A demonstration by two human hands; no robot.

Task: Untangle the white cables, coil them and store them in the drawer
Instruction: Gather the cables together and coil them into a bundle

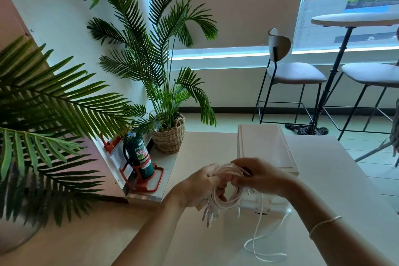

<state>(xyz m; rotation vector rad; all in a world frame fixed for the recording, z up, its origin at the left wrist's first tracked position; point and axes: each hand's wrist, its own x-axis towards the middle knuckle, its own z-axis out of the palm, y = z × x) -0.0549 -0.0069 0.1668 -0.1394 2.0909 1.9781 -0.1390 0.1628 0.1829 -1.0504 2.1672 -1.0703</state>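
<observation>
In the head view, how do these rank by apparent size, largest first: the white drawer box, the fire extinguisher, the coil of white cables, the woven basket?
1. white drawer box
2. fire extinguisher
3. woven basket and coil of white cables: they look alike; the coil is nearer the camera, so I leave them unranked.

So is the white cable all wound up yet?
Not yet. Most is coiled in both hands, but the cable's tail still trails loose on the table.
</observation>
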